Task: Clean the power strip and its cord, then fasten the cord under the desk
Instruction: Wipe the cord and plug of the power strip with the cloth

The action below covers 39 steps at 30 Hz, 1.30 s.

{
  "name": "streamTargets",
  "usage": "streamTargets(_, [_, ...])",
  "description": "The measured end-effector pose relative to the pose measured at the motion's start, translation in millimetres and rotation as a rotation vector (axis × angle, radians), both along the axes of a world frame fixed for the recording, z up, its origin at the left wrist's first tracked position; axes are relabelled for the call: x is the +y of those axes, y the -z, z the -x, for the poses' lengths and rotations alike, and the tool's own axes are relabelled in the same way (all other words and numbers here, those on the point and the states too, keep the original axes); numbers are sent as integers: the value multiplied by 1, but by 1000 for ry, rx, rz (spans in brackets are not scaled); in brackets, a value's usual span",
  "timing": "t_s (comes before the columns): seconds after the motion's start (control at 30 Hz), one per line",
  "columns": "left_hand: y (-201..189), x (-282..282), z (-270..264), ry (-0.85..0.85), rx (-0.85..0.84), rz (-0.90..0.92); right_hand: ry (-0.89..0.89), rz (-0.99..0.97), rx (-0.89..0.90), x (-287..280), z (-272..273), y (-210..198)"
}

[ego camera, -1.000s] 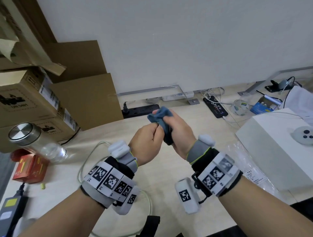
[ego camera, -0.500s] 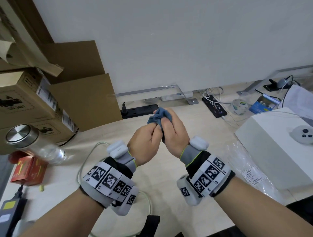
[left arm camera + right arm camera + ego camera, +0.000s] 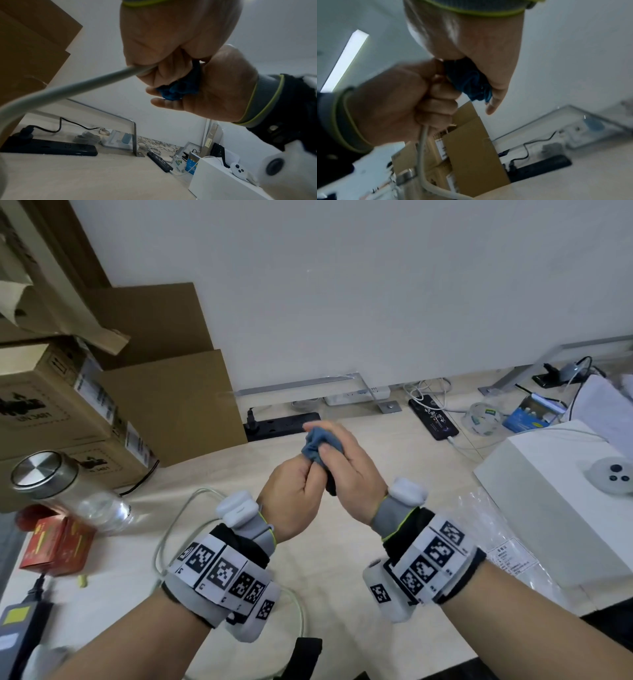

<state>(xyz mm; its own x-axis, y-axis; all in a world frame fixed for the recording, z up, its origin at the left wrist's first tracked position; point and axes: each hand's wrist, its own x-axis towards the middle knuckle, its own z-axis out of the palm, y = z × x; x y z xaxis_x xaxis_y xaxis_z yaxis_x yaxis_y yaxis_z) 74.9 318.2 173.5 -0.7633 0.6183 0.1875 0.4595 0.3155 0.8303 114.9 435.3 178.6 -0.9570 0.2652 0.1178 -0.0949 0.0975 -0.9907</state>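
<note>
Both hands are raised together over the desk (image 3: 376,446). My left hand (image 3: 294,491) is fisted round a pale grey cord (image 3: 68,88), which drops from the fist and loops over the desk (image 3: 171,522). My right hand (image 3: 346,470) grips a bunched blue cloth (image 3: 317,445) right against the left fist; the cloth (image 3: 469,81) hides the cord inside it. A black power strip (image 3: 284,424) lies at the back of the desk, and a white power strip (image 3: 356,397) sits by the wall. I cannot tell which strip the cord belongs to.
Cardboard boxes (image 3: 68,412) are stacked at the left, with a metal-lidded glass bottle (image 3: 51,484) and a red box (image 3: 54,542) in front. A white box (image 3: 548,491) stands at the right. A phone (image 3: 433,417) and loose cables lie at the back.
My right hand has drawn closer to the left fist and its wrist has turned, with the cloth still wrapped in it. The left hand has hardly moved.
</note>
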Motion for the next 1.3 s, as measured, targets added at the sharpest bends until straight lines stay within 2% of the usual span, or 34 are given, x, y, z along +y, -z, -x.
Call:
streamTargets(0.07, [1,0,0,-1,27,-19,17,-101,-21,-1,0,7])
streamTargets(0.27, [-1,-4,-5,39,159,-75,200,-101,-71,3,9,-2])
streamTargets(0.33, [-1,-5,-7,64,205,-72,245,96,-158,6,11,-7])
streamTargets(0.43, [0,-8,-9,81,247,-30,245,532,-247,15,14,-11])
streamTargets(0.47, [1,-10,-8,77,236,-25,261,583,-241,16,16,-12])
streamTargets(0.57, [2,-13,-7,93,195,-36,365,621,-176,24,17,-18])
streamTargets(0.63, [2,-13,-7,104,167,-55,381,568,-111,27,13,-22])
streamTargets(0.77, [2,-14,-6,97,112,-91,271,612,-18,25,1,-29])
streamTargets(0.83, [3,-13,-5,116,30,-127,224,520,52,21,-4,-29])
streamTargets(1.0, [-3,-8,-4,106,-211,-243,84,-82,154,2,-15,-10])
streamTargets(1.07, [-4,-5,-3,82,-267,-263,52,-228,211,0,-19,-8])
streamTargets(1.17, [-4,-5,-3,72,-327,-248,38,-294,268,0,-20,-9])
streamTargets(1.3, [-6,-8,-2,51,-159,-188,45,-156,239,-1,-19,-10])
